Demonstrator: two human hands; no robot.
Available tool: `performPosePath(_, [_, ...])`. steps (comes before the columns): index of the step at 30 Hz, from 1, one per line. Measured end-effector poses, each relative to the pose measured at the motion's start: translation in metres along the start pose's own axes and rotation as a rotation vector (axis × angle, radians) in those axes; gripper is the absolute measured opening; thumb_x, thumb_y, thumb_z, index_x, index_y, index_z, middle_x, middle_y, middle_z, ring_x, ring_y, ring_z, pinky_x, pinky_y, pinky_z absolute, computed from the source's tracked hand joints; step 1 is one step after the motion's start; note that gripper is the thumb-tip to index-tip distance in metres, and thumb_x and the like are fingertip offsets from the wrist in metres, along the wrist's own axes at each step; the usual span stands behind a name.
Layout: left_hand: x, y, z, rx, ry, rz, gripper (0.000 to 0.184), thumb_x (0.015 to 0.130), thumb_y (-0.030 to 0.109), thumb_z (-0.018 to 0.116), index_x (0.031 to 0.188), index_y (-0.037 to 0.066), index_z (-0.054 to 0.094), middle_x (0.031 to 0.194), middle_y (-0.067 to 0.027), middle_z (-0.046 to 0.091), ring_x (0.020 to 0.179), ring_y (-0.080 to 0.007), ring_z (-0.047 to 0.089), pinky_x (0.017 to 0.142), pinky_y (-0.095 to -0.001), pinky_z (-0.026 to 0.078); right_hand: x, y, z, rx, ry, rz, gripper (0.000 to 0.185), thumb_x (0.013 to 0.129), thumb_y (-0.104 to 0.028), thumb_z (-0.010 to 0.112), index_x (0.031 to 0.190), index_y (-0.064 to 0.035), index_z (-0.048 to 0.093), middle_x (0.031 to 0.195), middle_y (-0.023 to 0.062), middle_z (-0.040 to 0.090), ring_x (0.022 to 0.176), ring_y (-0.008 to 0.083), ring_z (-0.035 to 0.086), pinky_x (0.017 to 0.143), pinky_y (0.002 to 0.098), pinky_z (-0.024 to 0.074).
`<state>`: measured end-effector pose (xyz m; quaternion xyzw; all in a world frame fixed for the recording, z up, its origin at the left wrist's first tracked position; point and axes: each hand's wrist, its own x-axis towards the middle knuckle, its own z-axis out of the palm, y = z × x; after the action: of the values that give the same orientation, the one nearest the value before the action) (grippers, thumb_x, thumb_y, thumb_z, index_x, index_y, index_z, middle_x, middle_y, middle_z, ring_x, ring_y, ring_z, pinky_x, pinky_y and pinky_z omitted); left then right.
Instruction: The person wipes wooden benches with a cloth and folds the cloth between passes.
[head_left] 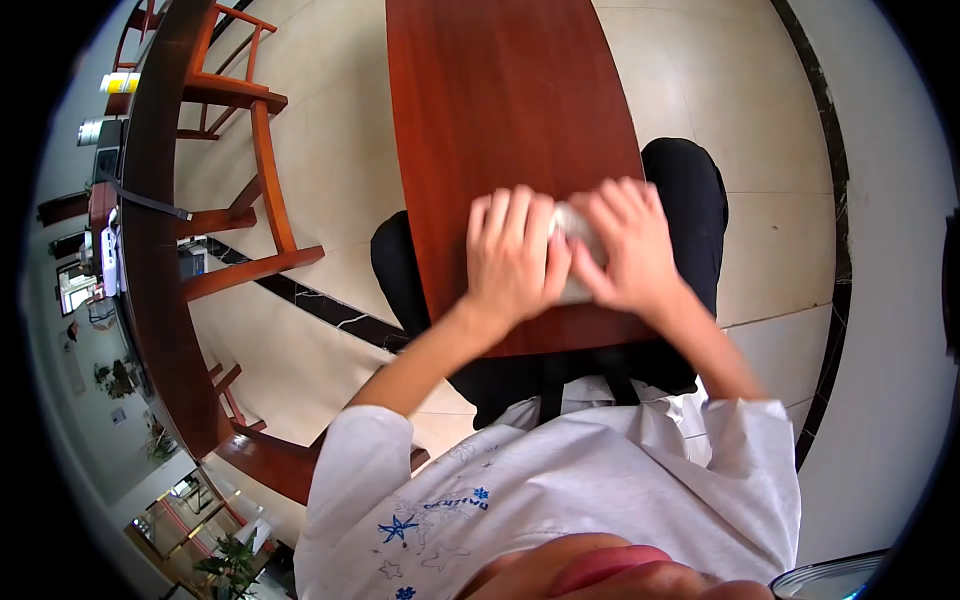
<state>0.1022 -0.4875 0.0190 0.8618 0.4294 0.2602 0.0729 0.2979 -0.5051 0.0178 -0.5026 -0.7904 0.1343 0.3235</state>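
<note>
Near the close end of a red-brown wooden table (510,110), my left hand (512,250) and my right hand (630,245) are side by side on a whitish, soft-looking thing (577,290). Its kind cannot be made out, since both hands cover most of it. The thumbs point toward each other over its middle. My left fingers are bent over its left side. On its right side the right hand's fingers curl down, slightly smeared by motion.
My black-trousered knees (690,215) flank the table. To the left stand a wooden chair (265,180) and a long dark counter (160,250) bearing a yellow-and-white container (120,83) and a strap (150,203). A pale wall (890,300) runs along the right.
</note>
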Motion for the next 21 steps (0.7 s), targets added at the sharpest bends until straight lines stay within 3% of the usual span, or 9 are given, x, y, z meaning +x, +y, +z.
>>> performPosePath(7, [0.153, -0.099, 0.057, 0.154, 0.171, 0.053, 0.021, 0.098, 0.026, 0.060, 0.099, 0.005, 0.063, 0.100, -0.0139, 0.069, 0.099, -0.0357, 0.064, 0.085, -0.0503, 0.049, 0.132, 0.117, 0.036, -0.182, 0.297, -0.012, 0.034, 0.094, -0.037, 0.064, 0.111, -0.0079, 0.069, 0.100, 0.0101, 0.068, 0.101, 0.0345, 0.065, 0.094, 0.0485, 0.0487])
performPosePath(8, [0.165, -0.099, 0.053, 0.174, 0.165, 0.048, 0.021, 0.098, 0.026, 0.060, 0.101, 0.006, 0.063, 0.102, -0.0134, 0.068, 0.099, -0.0349, 0.064, 0.086, -0.0501, 0.048, 0.138, 0.116, 0.030, -0.140, 0.248, 0.014, 0.035, 0.096, -0.039, 0.063, 0.108, -0.0062, 0.069, 0.105, 0.0145, 0.070, 0.105, 0.0368, 0.066, 0.096, 0.0506, 0.0494])
performPosePath(10, [0.162, -0.091, 0.055, 0.129, 0.165, -0.036, 0.023, 0.100, 0.027, 0.057, 0.100, 0.008, 0.070, 0.103, -0.0161, 0.070, 0.106, -0.0380, 0.065, 0.093, -0.0521, 0.050, 0.147, 0.116, 0.027, -0.117, 0.222, 0.031, 0.036, 0.099, -0.038, 0.061, 0.107, -0.0040, 0.070, 0.106, 0.0187, 0.069, 0.107, 0.0394, 0.065, 0.094, 0.0528, 0.0502])
performPosePath(13, [0.141, -0.082, 0.056, 0.218, 0.235, 0.052, 0.021, 0.099, 0.026, 0.060, 0.102, 0.007, 0.067, 0.104, -0.0135, 0.068, 0.102, -0.0354, 0.063, 0.089, -0.0507, 0.049, 0.120, 0.108, 0.036, -0.221, 0.383, -0.064, 0.033, 0.095, -0.036, 0.064, 0.111, -0.0074, 0.069, 0.100, 0.0107, 0.069, 0.102, 0.0345, 0.066, 0.095, 0.0491, 0.0490])
performPosePath(14, [0.128, -0.075, 0.054, 0.262, 0.261, 0.092, 0.021, 0.098, 0.026, 0.061, 0.104, 0.006, 0.065, 0.105, -0.0122, 0.067, 0.100, -0.0339, 0.062, 0.087, -0.0498, 0.048, 0.109, 0.101, 0.034, -0.265, 0.374, -0.077, 0.033, 0.096, -0.035, 0.064, 0.113, -0.0075, 0.069, 0.101, 0.0116, 0.068, 0.102, 0.0344, 0.065, 0.095, 0.0493, 0.0489])
performPosePath(15, [0.112, -0.066, 0.056, 0.251, 0.239, 0.064, 0.022, 0.098, 0.025, 0.061, 0.109, 0.006, 0.065, 0.108, -0.0117, 0.066, 0.101, -0.0335, 0.061, 0.088, -0.0495, 0.047, 0.092, 0.090, 0.031, -0.276, 0.326, -0.030, 0.034, 0.096, -0.035, 0.065, 0.116, -0.0077, 0.068, 0.105, 0.0119, 0.067, 0.104, 0.0339, 0.064, 0.096, 0.0485, 0.0480])
performPosePath(17, [0.082, -0.037, 0.047, 0.158, 0.244, 0.072, 0.019, 0.093, 0.023, 0.063, 0.102, 0.006, 0.063, 0.103, -0.0130, 0.062, 0.100, -0.0334, 0.058, 0.090, -0.0497, 0.045, 0.054, 0.062, 0.020, -0.238, 0.259, 0.017, 0.033, 0.095, -0.033, 0.065, 0.117, -0.0083, 0.066, 0.109, 0.0114, 0.065, 0.106, 0.0332, 0.063, 0.097, 0.0476, 0.0465])
performPosePath(21, [-0.013, 0.034, 0.015, 0.058, 0.075, -0.004, 0.036, 0.094, 0.024, 0.062, 0.121, 0.001, 0.064, 0.114, -0.0163, 0.065, 0.107, -0.0369, 0.059, 0.096, -0.0531, 0.046, -0.032, -0.003, -0.012, -0.205, 0.063, 0.043, 0.045, 0.089, -0.034, 0.067, 0.125, -0.0068, 0.066, 0.113, 0.0132, 0.062, 0.107, 0.0344, 0.060, 0.101, 0.0484, 0.0442])
